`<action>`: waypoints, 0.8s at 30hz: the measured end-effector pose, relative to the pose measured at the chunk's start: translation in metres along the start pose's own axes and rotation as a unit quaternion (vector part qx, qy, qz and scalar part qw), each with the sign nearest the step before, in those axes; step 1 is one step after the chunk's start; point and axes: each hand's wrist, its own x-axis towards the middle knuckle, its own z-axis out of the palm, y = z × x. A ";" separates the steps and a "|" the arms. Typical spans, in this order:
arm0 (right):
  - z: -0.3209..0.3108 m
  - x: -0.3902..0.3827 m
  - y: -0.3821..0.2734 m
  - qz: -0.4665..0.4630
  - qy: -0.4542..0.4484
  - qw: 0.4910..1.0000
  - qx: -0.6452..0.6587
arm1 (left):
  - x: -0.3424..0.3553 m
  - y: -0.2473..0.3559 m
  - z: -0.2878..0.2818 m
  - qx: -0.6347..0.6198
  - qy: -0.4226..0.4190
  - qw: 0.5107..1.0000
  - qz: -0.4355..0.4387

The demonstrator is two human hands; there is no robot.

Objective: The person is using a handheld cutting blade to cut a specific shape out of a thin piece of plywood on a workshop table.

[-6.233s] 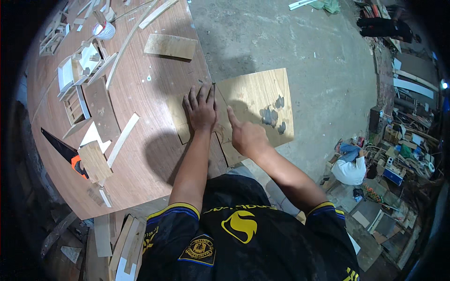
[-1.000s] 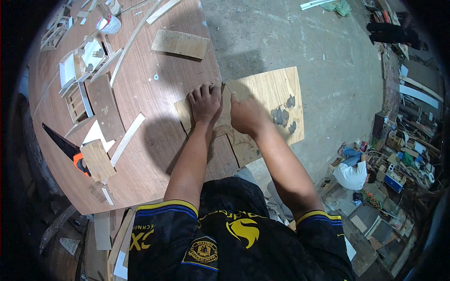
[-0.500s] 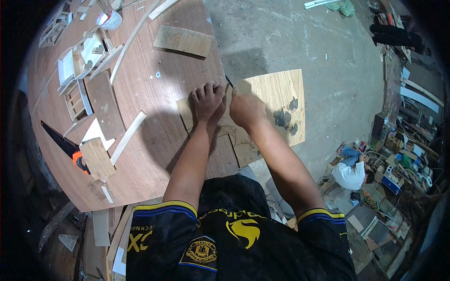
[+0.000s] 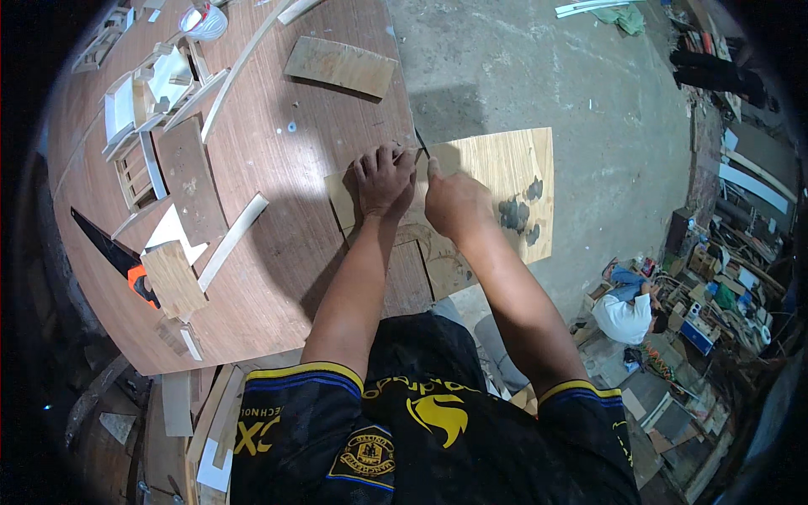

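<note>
A pale plywood sheet with dark patches lies across the table's right edge, its right part hanging over the floor. My left hand rests on its left part, fingers spread and bent over the far edge. Just to the right, my right hand is closed at the sheet's far edge. A thin dark blade sticks out beyond its thumb; the rest of this tool is hidden by the hand and sheet, so its kind is unclear.
On the brown table lie a wood offcut, a handsaw with an orange and black handle, several strips and small wooden frames. A person in a white shirt sits at the right among scattered tools and scraps.
The whole view has shifted slightly. My right hand has come a little nearer to me, and more of the dark blade shows. My left hand stays on the sheet.
</note>
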 end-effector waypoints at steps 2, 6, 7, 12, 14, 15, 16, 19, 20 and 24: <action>-0.002 -0.002 -0.002 0.003 0.002 1.000 -0.012 | 0.001 -0.006 0.001 0.015 -0.018 1.000 0.001; 0.001 0.022 0.007 0.003 -0.043 0.998 -0.035 | 0.004 0.004 -0.011 -0.052 -0.039 0.998 -0.018; 0.004 0.024 0.011 -0.003 -0.043 0.998 -0.038 | 0.004 0.006 -0.010 -0.054 -0.041 0.998 -0.021; 0.001 0.015 -0.002 0.018 -0.047 0.997 -0.054 | 0.003 0.004 -0.012 -0.024 -0.037 0.999 -0.010; 0.002 0.024 -0.005 0.015 -0.055 0.996 -0.062 | 0.005 0.004 -0.011 -0.018 -0.043 0.999 -0.012; 0.002 0.022 -0.004 0.013 -0.056 0.996 -0.064 | 0.004 0.003 -0.010 -0.025 -0.037 0.999 -0.018; 0.001 0.019 0.001 0.008 -0.050 0.996 -0.069 | 0.003 0.003 -0.008 -0.032 -0.032 0.999 -0.025; 0.001 0.013 -0.001 -0.006 -0.043 0.995 -0.092 | 0.001 0.001 -0.006 -0.021 -0.018 0.999 -0.025; 0.003 0.018 -0.003 0.003 -0.036 0.996 -0.081 | 0.004 0.003 -0.006 -0.037 -0.024 0.999 -0.028; 0.003 0.029 -0.001 0.007 -0.055 0.994 -0.097 | 0.005 0.007 -0.011 -0.041 -0.039 0.998 -0.032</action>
